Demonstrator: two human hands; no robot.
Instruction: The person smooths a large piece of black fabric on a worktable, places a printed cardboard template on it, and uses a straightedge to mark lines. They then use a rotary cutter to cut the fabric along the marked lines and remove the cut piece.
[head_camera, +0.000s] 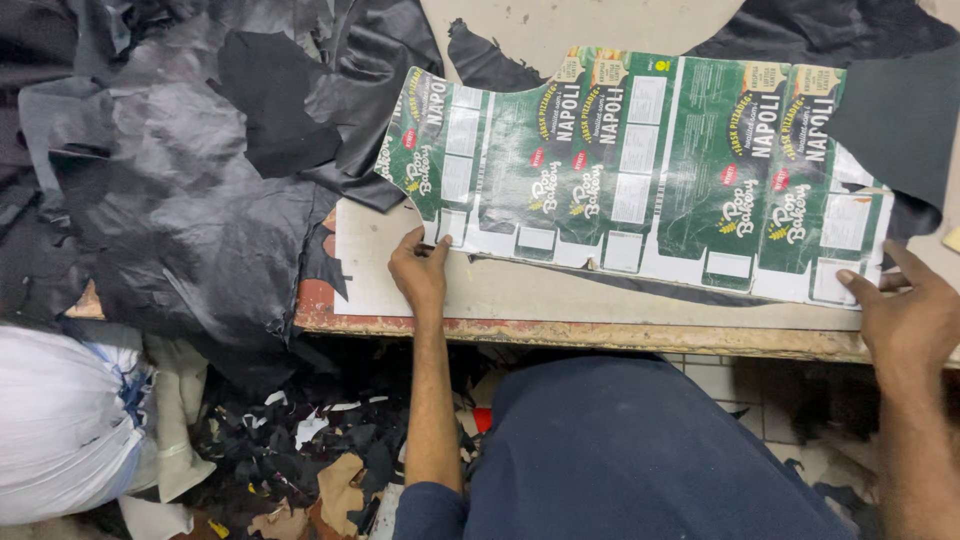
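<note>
Head view: a green printed cardboard template (640, 165), cut to a curved outline, is laid flat on the desk (600, 300). Its lower left corner is pinned by the left hand (420, 270), fingertips pressed flat on the white margin, grip open and nothing enclosed. The lower right corner is held down by the right hand (905, 315), thumb and forefinger spread over the card's edge, grip likewise open. A thin strip of black material (640, 283) is seen just beyond the left fingertips, peeking out under the template's lower edge. Crumpled black leather sheets (190, 170) are heaped well left of the left hand. Below that hand, off the desk, black offcuts (300, 450) are scattered on the floor beside a white sack (60, 420).
</note>
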